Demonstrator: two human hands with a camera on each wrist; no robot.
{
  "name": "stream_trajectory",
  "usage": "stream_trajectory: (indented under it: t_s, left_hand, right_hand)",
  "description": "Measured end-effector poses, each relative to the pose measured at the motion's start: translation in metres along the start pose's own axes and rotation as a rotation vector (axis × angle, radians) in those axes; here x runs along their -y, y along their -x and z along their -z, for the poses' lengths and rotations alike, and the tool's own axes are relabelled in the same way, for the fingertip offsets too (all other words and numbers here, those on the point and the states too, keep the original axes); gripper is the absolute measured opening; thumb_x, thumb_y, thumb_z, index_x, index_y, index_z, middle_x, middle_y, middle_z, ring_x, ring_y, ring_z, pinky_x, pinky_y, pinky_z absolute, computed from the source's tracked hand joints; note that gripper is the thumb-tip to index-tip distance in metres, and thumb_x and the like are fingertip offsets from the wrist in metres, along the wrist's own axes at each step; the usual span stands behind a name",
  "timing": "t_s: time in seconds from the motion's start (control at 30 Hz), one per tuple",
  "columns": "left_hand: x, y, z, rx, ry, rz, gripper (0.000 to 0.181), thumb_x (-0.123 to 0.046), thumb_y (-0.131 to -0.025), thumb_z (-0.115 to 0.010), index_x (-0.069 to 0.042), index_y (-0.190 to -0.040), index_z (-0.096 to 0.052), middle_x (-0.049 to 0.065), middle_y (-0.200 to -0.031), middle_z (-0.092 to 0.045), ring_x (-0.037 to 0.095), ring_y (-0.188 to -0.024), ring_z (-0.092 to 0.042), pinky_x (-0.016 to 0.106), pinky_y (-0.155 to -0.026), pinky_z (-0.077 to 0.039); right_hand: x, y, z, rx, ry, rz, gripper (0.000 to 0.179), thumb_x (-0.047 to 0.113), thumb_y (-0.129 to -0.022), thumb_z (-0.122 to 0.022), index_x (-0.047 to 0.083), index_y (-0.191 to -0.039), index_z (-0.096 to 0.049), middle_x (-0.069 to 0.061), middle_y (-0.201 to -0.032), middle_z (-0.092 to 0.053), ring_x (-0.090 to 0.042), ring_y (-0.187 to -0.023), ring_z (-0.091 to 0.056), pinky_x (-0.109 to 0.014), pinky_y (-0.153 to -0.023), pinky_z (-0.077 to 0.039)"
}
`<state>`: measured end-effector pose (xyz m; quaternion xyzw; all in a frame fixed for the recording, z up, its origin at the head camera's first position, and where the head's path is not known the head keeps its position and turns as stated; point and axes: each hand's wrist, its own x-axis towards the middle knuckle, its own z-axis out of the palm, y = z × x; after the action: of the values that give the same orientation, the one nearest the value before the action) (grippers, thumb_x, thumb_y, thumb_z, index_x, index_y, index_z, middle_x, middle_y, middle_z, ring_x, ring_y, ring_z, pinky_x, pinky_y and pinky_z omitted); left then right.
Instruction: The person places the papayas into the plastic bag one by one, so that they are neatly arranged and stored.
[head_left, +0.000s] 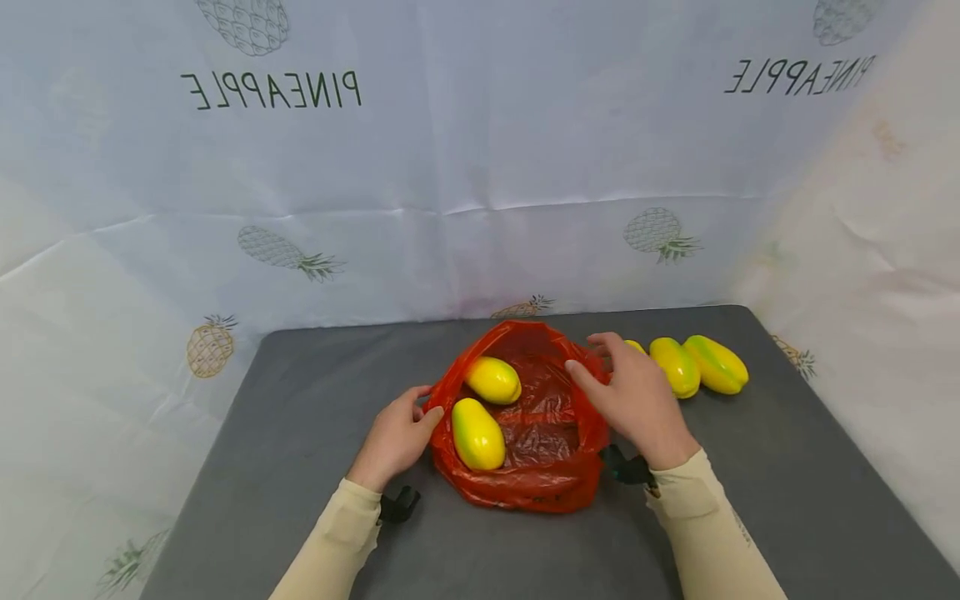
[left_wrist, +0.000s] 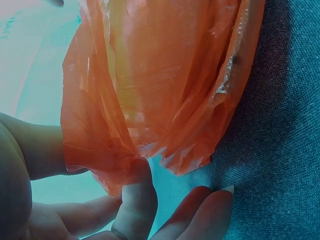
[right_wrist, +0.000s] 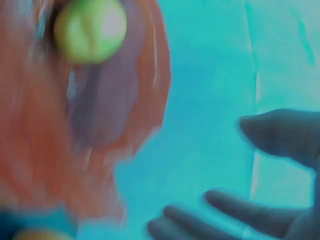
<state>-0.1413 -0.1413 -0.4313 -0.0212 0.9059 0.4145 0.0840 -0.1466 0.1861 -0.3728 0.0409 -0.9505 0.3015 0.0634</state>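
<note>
A red plastic bag point(head_left: 540, 492) lies on the table with its mouth spread wide. Inside it, toward the left, are two glossy yellow oblong fruits, one farther back point(head_left: 492, 381) and one nearer point(head_left: 477, 434). My left hand point(head_left: 397, 435) pinches the bag's left rim between thumb and fingers; the left wrist view shows the film point(left_wrist: 105, 130) bunched at the fingertips. At the opposite rim, my right hand point(head_left: 637, 400) has its fingers spread and relaxed. In the blurred right wrist view, a gap lies between the right fingers point(right_wrist: 250, 215) and the bag point(right_wrist: 145, 100).
Beyond the right hand, more yellow-green fruits lie on the table, one mostly hidden by the hand, then a middle one point(head_left: 675, 367) and an outer one point(head_left: 716, 365). The grey table point(head_left: 315, 400) ends at a pineapple-print cloth point(head_left: 480, 150) behind and at the sides.
</note>
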Motion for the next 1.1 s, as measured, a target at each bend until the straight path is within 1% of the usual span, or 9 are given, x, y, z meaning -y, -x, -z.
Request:
stream_trajectory:
  t_s: [0.1,0.17,0.23,0.37,0.47,0.53,0.7,0.9,1.1]
  left_hand:
    - [0.001,0.000,0.000,0.008,-0.002,0.005,0.054,-0.029,-0.107,-0.067,-0.006,-0.154,-0.055,0.009,-0.087,-0.063,0.022,-0.067,-0.053,0.033,-0.062,-0.045]
    - [0.002,0.000,0.002,0.006,-0.011,0.011,0.055,-0.030,-0.107,-0.067,-0.006,-0.155,-0.055,0.008,-0.088,-0.064,0.022,-0.068,-0.054,0.033,-0.063,-0.045]
    - [0.003,0.001,0.004,0.003,-0.017,0.018,0.054,-0.030,-0.107,-0.067,-0.006,-0.155,-0.055,0.009,-0.089,-0.064,0.022,-0.069,-0.054,0.033,-0.063,-0.045]
    - [0.004,0.001,0.004,-0.003,-0.026,0.019,0.054,-0.030,-0.107,-0.067,-0.006,-0.154,-0.056,0.008,-0.090,-0.064,0.022,-0.069,-0.054,0.033,-0.063,-0.045]
    - [0.003,0.001,0.003,-0.001,-0.032,0.013,0.054,-0.031,-0.107,-0.067,-0.005,-0.154,-0.056,0.008,-0.090,-0.063,0.022,-0.069,-0.054,0.033,-0.063,-0.045]
    - [0.002,0.001,0.001,0.001,-0.034,0.013,0.054,-0.031,-0.107,-0.068,-0.006,-0.153,-0.056,0.008,-0.089,-0.062,0.022,-0.068,-0.054,0.033,-0.063,-0.045]
    - [0.001,0.000,0.000,-0.004,-0.031,0.012,0.053,-0.030,-0.106,-0.068,-0.006,-0.153,-0.057,0.008,-0.088,-0.062,0.022,-0.068,-0.054,0.033,-0.063,-0.045]
    - [-0.001,-0.001,0.002,-0.017,-0.034,0.008,0.053,-0.031,-0.106,-0.068,-0.006,-0.152,-0.058,0.008,-0.089,-0.062,0.022,-0.068,-0.053,0.033,-0.062,-0.044]
    - [-0.001,0.000,0.000,-0.013,-0.021,0.009,0.053,-0.030,-0.106,-0.069,-0.006,-0.151,-0.058,0.007,-0.087,-0.061,0.021,-0.067,-0.054,0.032,-0.062,-0.045]
  right_hand:
    - [-0.026,-0.006,0.016,-0.034,-0.024,-0.022,0.065,0.052,-0.105,-0.065,0.007,-0.150,-0.057,-0.022,-0.140,-0.069,-0.041,-0.118,-0.070,-0.060,-0.094,-0.061]
    - [-0.043,-0.010,0.022,-0.058,-0.044,-0.018,0.066,0.053,-0.106,-0.063,0.006,-0.151,-0.056,-0.024,-0.142,-0.067,-0.043,-0.121,-0.068,-0.063,-0.098,-0.059]
    - [-0.061,-0.013,0.027,-0.081,-0.040,-0.025,0.067,0.054,-0.106,-0.062,0.006,-0.152,-0.055,-0.025,-0.144,-0.065,-0.044,-0.124,-0.065,-0.065,-0.101,-0.056]
    - [-0.097,-0.013,0.039,-0.135,-0.014,-0.060,0.069,0.054,-0.108,-0.059,0.004,-0.155,-0.053,-0.029,-0.146,-0.063,-0.048,-0.128,-0.061,-0.068,-0.099,-0.053]
    - [-0.122,-0.012,0.051,-0.177,0.002,-0.109,0.070,0.053,-0.108,-0.058,0.003,-0.156,-0.052,-0.031,-0.148,-0.061,-0.051,-0.131,-0.058,-0.070,-0.099,-0.050]
    - [-0.138,-0.011,0.057,-0.184,0.012,-0.149,0.071,0.053,-0.109,-0.056,0.002,-0.159,-0.049,-0.034,-0.149,-0.059,-0.054,-0.133,-0.056,-0.072,-0.100,-0.048]
    - [-0.169,-0.015,0.066,-0.150,0.049,-0.218,0.078,0.055,-0.110,-0.052,-0.002,-0.162,-0.041,-0.040,-0.153,-0.052,-0.060,-0.137,-0.050,-0.076,-0.105,-0.043]
    - [-0.194,-0.021,0.065,-0.107,0.048,-0.252,0.087,0.058,-0.110,-0.049,-0.007,-0.165,-0.032,-0.043,-0.158,-0.042,-0.064,-0.140,-0.042,-0.079,-0.109,-0.038]
    - [-0.214,-0.019,0.058,-0.052,0.027,-0.305,0.092,0.062,-0.110,-0.046,-0.008,-0.166,-0.025,-0.045,-0.160,-0.038,-0.065,-0.139,-0.042,-0.078,-0.107,-0.040]
